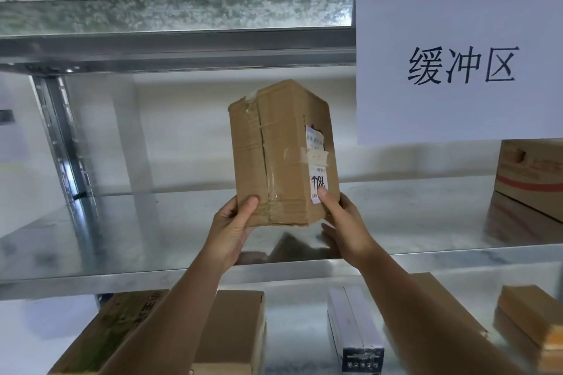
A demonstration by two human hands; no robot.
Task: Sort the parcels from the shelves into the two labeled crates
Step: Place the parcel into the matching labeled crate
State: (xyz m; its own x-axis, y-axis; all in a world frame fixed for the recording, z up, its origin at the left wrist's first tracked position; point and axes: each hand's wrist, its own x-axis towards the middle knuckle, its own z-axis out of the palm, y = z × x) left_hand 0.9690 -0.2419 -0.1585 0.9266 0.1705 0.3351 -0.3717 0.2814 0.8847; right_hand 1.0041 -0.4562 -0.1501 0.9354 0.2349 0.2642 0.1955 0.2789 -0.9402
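A taped brown cardboard parcel (281, 152) with a white shipping label and a handwritten number is held upright just above the middle metal shelf (122, 237). My left hand (233, 228) grips its lower left corner, thumb on the front face. My right hand (342, 222) grips its lower right corner, thumb pressed on the label. The parcel's underside is lifted clear of the shelf, whose shiny surface reflects it. No crates are in view.
A white paper sign (457, 70) with printed characters hangs at the upper right. A printed carton (530, 176) sits at the shelf's right end. On the lower shelf lie several parcels: a green-printed carton (122, 332), a brown box (234, 332), a white-and-black box (355, 329), stacked boxes (530, 320).
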